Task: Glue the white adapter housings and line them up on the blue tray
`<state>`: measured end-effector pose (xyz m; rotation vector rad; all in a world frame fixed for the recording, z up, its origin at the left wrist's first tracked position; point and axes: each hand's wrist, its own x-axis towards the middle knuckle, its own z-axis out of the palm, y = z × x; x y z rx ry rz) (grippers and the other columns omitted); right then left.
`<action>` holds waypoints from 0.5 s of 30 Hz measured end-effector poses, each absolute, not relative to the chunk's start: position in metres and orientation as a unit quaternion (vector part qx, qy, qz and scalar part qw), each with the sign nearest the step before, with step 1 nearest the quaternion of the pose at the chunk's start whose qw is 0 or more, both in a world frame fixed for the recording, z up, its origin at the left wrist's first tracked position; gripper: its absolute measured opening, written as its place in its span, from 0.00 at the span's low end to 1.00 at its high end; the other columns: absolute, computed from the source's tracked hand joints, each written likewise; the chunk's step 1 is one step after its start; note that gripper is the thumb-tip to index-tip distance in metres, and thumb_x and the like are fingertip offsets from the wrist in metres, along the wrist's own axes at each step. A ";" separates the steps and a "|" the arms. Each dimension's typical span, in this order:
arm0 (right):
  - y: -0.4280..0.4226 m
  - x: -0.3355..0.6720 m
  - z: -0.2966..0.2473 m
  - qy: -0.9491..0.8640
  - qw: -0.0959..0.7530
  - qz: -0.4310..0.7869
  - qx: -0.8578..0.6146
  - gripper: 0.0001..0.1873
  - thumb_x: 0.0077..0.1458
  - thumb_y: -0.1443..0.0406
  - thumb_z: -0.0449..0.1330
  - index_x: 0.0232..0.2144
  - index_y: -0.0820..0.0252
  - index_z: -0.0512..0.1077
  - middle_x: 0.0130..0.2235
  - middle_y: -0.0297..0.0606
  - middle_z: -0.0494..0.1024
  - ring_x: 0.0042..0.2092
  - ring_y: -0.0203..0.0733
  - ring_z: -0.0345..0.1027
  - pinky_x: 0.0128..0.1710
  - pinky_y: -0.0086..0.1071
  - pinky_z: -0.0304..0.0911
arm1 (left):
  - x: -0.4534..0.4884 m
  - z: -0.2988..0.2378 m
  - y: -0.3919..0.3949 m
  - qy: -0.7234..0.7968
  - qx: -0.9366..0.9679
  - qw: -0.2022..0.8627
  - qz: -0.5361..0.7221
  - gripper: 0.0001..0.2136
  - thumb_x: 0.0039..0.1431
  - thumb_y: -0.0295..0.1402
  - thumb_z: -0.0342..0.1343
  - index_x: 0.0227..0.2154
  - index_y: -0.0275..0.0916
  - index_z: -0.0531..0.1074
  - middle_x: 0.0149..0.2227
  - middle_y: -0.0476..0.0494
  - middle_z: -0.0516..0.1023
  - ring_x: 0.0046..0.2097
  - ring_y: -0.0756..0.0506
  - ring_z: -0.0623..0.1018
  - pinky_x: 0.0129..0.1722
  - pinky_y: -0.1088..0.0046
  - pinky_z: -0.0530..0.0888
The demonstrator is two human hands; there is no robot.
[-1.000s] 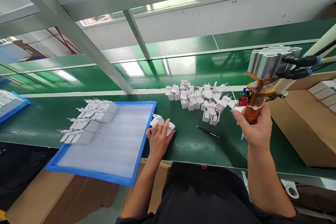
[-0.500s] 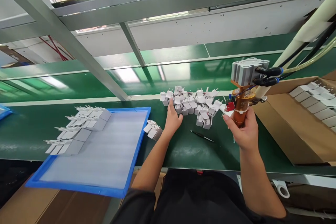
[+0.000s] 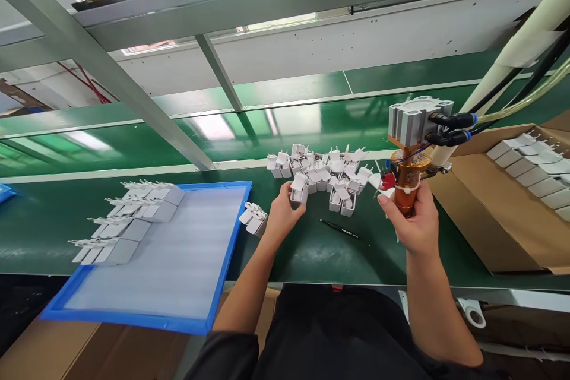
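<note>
Head view. Left hand (image 3: 283, 208): grip pinched round one white case (image 3: 298, 195), just in front of the heap (image 3: 317, 175). Right hand (image 3: 420, 222): grip wrapped round the orange tool (image 3: 408, 177). For the case: seemingly best a light hold on the sides, tilted top (image 3: 300, 180) steadied, clear of the heap. Hidden: right hand's far side, behind the tool. Cut off: hoses (image 3: 512, 110) and carton (image 3: 481, 219), right edge. Unclear: case contents, contact with worktop (image 3: 329, 264).

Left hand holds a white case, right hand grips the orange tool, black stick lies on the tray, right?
No: in the head view the black stick lies on the green bench, not the tray. The left hand does hold a white case, the right hand the orange tool.
</note>
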<state>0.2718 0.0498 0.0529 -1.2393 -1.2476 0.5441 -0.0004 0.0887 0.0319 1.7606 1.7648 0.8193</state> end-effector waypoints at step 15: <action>0.047 0.260 0.060 -0.551 0.616 0.247 -0.506 0.19 0.52 0.55 0.69 0.36 0.53 0.63 0.23 0.26 0.66 0.23 0.37 0.60 0.26 0.34 0.57 | -0.001 0.005 0.000 0.570 0.655 0.359 0.341 0.24 0.65 0.41 0.55 0.62 0.43 0.63 0.49 0.40 0.80 0.49 0.43 0.80 0.49 0.65 0.76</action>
